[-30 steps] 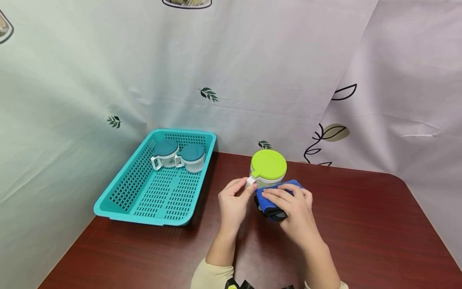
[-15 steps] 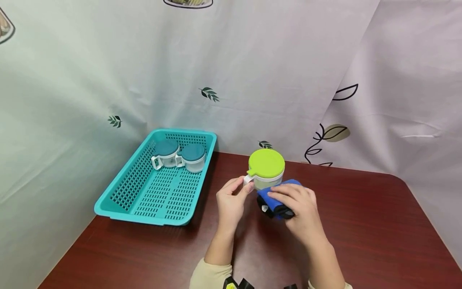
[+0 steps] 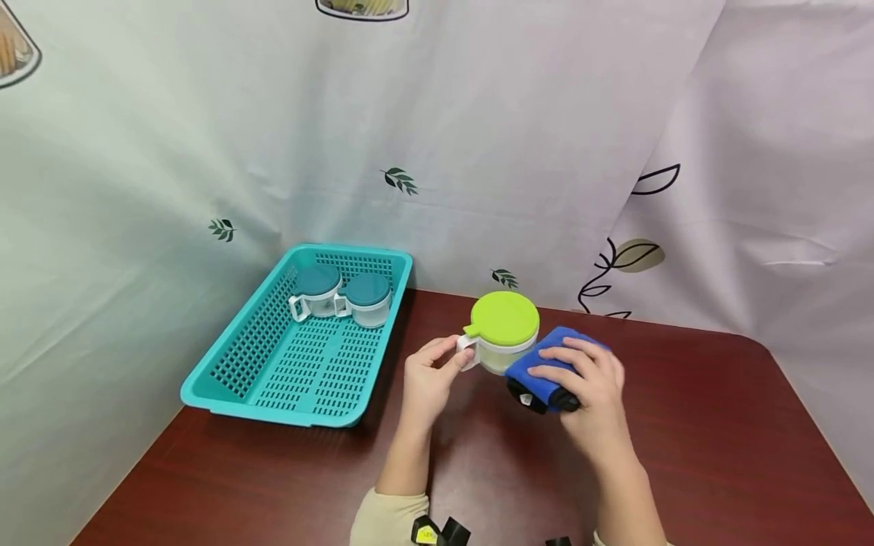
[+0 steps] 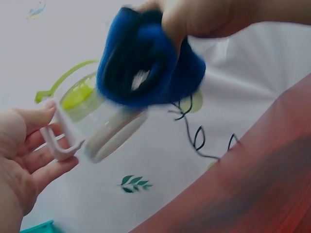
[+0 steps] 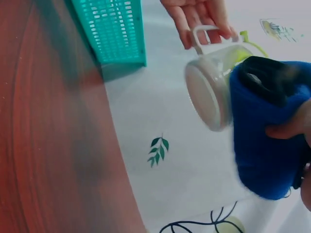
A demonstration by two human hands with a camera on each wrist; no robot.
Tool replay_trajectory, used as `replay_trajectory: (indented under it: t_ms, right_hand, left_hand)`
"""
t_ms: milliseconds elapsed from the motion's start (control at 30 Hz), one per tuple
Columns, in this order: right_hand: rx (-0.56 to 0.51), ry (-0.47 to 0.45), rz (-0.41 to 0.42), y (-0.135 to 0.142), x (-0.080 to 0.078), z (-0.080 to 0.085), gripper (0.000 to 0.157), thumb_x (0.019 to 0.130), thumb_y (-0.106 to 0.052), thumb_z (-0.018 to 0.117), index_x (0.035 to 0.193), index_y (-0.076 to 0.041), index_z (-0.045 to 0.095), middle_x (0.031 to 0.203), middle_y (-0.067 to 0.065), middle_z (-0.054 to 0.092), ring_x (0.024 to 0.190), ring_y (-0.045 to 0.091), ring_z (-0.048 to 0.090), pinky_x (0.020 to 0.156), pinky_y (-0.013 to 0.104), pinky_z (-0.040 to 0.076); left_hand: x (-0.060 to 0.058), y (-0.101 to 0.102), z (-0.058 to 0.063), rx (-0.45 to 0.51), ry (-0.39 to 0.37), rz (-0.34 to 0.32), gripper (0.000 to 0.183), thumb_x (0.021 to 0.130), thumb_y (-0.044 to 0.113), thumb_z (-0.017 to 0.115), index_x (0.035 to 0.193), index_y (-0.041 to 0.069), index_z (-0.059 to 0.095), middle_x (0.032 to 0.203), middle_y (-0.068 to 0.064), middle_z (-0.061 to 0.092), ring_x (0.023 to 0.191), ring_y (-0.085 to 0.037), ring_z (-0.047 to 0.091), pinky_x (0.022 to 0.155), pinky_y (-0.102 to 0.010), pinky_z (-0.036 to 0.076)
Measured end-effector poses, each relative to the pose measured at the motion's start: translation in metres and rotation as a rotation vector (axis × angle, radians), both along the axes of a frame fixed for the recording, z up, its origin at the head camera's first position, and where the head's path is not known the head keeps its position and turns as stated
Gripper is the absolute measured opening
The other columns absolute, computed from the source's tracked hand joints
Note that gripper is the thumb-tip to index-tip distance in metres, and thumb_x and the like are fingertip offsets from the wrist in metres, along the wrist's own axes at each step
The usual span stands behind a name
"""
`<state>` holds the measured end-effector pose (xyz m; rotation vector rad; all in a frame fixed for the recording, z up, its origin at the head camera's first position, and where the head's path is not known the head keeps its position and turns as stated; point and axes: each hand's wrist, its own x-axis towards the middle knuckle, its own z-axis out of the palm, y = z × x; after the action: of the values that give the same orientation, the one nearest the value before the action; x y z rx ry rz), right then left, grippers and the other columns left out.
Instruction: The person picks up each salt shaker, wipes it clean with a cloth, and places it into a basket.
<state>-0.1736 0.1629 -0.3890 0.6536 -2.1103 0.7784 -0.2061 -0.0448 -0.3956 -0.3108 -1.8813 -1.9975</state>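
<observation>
My left hand (image 3: 429,379) pinches the white handle of a clear seasoning jar (image 3: 504,358) with a lime-green lid (image 3: 505,318). The jar is held up off the table, its pale base showing in the right wrist view. In my right hand (image 3: 592,394) is a folded blue cloth (image 3: 546,371) with black edging. The cloth lies against or very close to the jar's right side; whether it touches at this instant I cannot tell. In the left wrist view the cloth (image 4: 146,63) is blurred and covers part of the jar (image 4: 104,121).
A turquoise perforated basket (image 3: 273,415) stands to the left on the dark red table (image 3: 717,440). Two similar jars with teal lids, a left one (image 3: 317,280) and a right one (image 3: 368,289), sit at its far end. A patterned white curtain (image 3: 519,136) hangs behind.
The jar has shifted slightly left with my left hand, and more of its side shows. My right hand with the cloth has moved to the right along the jar.
</observation>
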Motion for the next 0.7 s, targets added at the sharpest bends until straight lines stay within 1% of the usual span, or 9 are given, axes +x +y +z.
replay_trajectory:
  t_ms: [67, 167, 267, 333, 400, 467, 567, 633, 700]
  right_hand:
    - [-0.043, 0.04, -0.008, 0.003, 0.001, 0.001, 0.057, 0.049, 0.025, 0.071, 0.087, -0.018, 0.073, 0.104, 0.006, 0.064, 0.112, 0.031, 0.046, 0.095, 0.059, 0.021]
    - [-0.044, 0.012, 0.013, 0.007, 0.0, -0.001, 0.058, 0.05, 0.026, 0.069, 0.086, -0.019, 0.072, 0.103, 0.005, 0.065, 0.111, 0.03, 0.048, 0.096, 0.057, 0.021]
    - [0.01, -0.092, 0.069, 0.011, -0.002, -0.006, 0.06, 0.051, 0.027, 0.068, 0.087, -0.021, 0.071, 0.102, 0.002, 0.064, 0.108, 0.025, 0.049, 0.096, 0.053, 0.023]
    - [0.016, -0.119, 0.084, 0.014, -0.003, -0.008, 0.06, 0.052, 0.027, 0.067, 0.087, -0.021, 0.071, 0.103, 0.002, 0.064, 0.108, 0.022, 0.049, 0.097, 0.05, 0.024]
    - [-0.051, -0.093, 0.096, 0.016, -0.003, -0.008, 0.058, 0.052, 0.027, 0.067, 0.087, -0.019, 0.071, 0.104, 0.005, 0.064, 0.11, 0.024, 0.049, 0.1, 0.047, 0.024]
    - [-0.155, -0.04, 0.1, 0.018, -0.003, -0.008, 0.055, 0.052, 0.028, 0.066, 0.086, -0.015, 0.072, 0.105, 0.008, 0.064, 0.112, 0.027, 0.048, 0.102, 0.043, 0.025]
    - [-0.283, 0.011, 0.127, 0.022, -0.003, -0.008, 0.053, 0.05, 0.031, 0.064, 0.085, -0.009, 0.071, 0.105, 0.013, 0.063, 0.115, 0.031, 0.046, 0.101, 0.035, 0.03]
    - [-0.311, -0.017, 0.157, 0.024, -0.003, -0.01, 0.053, 0.051, 0.033, 0.064, 0.085, -0.007, 0.07, 0.107, 0.016, 0.061, 0.116, 0.03, 0.044, 0.098, 0.029, 0.033]
    - [-0.294, -0.072, 0.181, 0.027, -0.003, -0.011, 0.054, 0.052, 0.034, 0.064, 0.087, -0.007, 0.069, 0.108, 0.017, 0.06, 0.117, 0.028, 0.043, 0.095, 0.025, 0.036]
  left_hand:
    - [0.003, -0.003, 0.005, -0.02, -0.015, -0.035, 0.024, 0.075, -0.007, 0.072, 0.098, -0.012, 0.067, 0.092, -0.023, 0.064, 0.085, -0.019, 0.061, 0.071, -0.026, 0.052]
    - [0.002, -0.007, 0.006, -0.043, 0.004, -0.078, 0.025, 0.075, -0.008, 0.07, 0.099, -0.013, 0.065, 0.093, -0.024, 0.063, 0.085, -0.015, 0.06, 0.072, -0.026, 0.052]
    - [-0.001, -0.012, -0.001, -0.034, 0.022, -0.115, 0.025, 0.076, -0.01, 0.069, 0.099, -0.015, 0.064, 0.094, -0.026, 0.062, 0.084, -0.013, 0.059, 0.072, -0.028, 0.053]
    - [-0.006, -0.015, -0.009, -0.018, 0.017, -0.14, 0.025, 0.076, -0.011, 0.068, 0.1, -0.015, 0.064, 0.095, -0.026, 0.061, 0.083, -0.011, 0.059, 0.071, -0.029, 0.053]
    - [-0.01, -0.018, -0.017, -0.001, 0.01, -0.168, 0.025, 0.076, -0.011, 0.067, 0.101, -0.014, 0.064, 0.096, -0.026, 0.061, 0.083, -0.01, 0.059, 0.07, -0.03, 0.053]
    - [-0.014, -0.019, -0.023, 0.014, 0.008, -0.199, 0.026, 0.077, -0.01, 0.067, 0.103, -0.013, 0.063, 0.097, -0.024, 0.061, 0.083, -0.009, 0.059, 0.069, -0.032, 0.053]
    - [-0.016, -0.02, -0.025, 0.038, 0.032, -0.249, 0.028, 0.079, -0.007, 0.067, 0.105, -0.014, 0.062, 0.098, -0.023, 0.061, 0.083, -0.011, 0.06, 0.069, -0.035, 0.053]
    - [-0.016, -0.02, -0.025, 0.077, 0.042, -0.279, 0.029, 0.079, -0.007, 0.067, 0.106, -0.016, 0.06, 0.097, -0.021, 0.061, 0.083, -0.013, 0.061, 0.068, -0.039, 0.053]
    - [-0.016, -0.02, -0.025, 0.115, 0.048, -0.296, 0.03, 0.079, -0.007, 0.067, 0.106, -0.017, 0.059, 0.097, -0.018, 0.061, 0.083, -0.015, 0.062, 0.067, -0.042, 0.053]
